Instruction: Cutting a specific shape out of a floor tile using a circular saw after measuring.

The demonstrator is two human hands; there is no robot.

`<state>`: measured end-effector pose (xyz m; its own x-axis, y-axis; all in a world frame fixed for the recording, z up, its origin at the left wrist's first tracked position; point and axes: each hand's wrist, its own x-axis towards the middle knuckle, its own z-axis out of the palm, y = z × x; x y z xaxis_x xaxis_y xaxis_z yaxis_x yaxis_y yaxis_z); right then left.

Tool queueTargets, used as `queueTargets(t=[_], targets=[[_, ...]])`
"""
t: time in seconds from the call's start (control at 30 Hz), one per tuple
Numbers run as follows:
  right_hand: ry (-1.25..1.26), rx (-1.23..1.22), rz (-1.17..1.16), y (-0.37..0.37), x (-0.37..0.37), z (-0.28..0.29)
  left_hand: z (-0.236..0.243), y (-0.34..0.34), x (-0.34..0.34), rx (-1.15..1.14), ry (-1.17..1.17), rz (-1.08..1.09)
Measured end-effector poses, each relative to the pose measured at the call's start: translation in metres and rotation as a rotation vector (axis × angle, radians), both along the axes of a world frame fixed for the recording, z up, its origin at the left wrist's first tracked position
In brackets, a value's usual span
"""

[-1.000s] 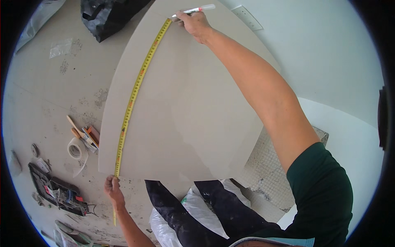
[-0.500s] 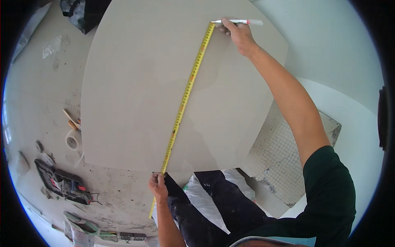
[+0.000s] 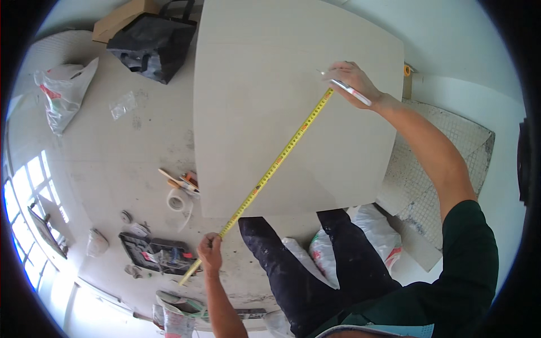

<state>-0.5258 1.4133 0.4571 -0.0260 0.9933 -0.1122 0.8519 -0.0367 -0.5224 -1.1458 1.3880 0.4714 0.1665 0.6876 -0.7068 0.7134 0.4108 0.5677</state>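
Observation:
A yellow tape measure blade (image 3: pixel 280 158) slants across a large pale board (image 3: pixel 248 107). My left hand (image 3: pixel 209 251) pinches the blade just beyond the board's near-left edge, and a short length of it sticks out past the fingers. At the blade's far end, my right hand (image 3: pixel 354 81) is closed around a white marker (image 3: pixel 354 93) with a pinkish-red band. The marker's thin tip points left over the board. Whether the right fingers also grip the tape's end cannot be made out.
Left of the board lie a tape roll (image 3: pixel 178 200), an open black tool case (image 3: pixel 158 252), a black bag (image 3: pixel 155 48) and a white plastic bag (image 3: pixel 65 93). White sacks (image 3: pixel 375 234) sit by my legs. A mosaic-tiled panel (image 3: pixel 439 152) lies to the right.
My right hand has come nearer with the marker, and its tip has swung off the tape's end. The tape slants more, and my left hand sits farther from the board's edge. The view has shifted.

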Motion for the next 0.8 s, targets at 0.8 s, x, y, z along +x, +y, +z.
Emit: queueTargets(t=[0.8], targets=[[0.376,0.441,-0.637,0.166,-0.046,-0.086,-0.010,0.470,0.347,0.796,0.128,-1.141]])
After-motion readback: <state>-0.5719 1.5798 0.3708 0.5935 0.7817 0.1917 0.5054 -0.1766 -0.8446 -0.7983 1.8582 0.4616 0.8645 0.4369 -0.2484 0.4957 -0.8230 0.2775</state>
